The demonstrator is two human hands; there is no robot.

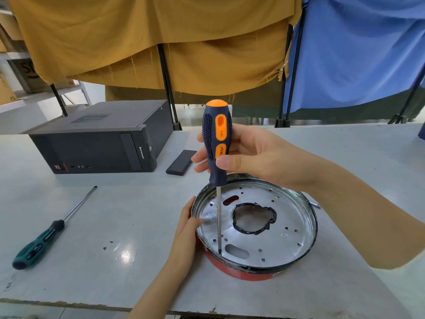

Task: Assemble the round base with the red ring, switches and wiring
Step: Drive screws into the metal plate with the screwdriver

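The round metal base (pixel 282 217) lies on the table, shiny inside, with a taped centre hole and several small holes. The red ring (pixel 241 273) shows under its near edge. My right hand (pixel 250 153) grips the blue and orange screwdriver (pixel 217 139) upright, its tip set near a slot at the base's near left. My left hand (pixel 187 229) holds the base's left rim, thumb inside the rim. No switches or wiring are visible.
A green-handled screwdriver (pixel 46 236) lies at the left on the white table (pixel 115 215). A black computer case (pixel 99 139) stands behind it, with a dark flat phone-like object (pixel 180 162) beside it. Cloth-draped frames stand behind the table.
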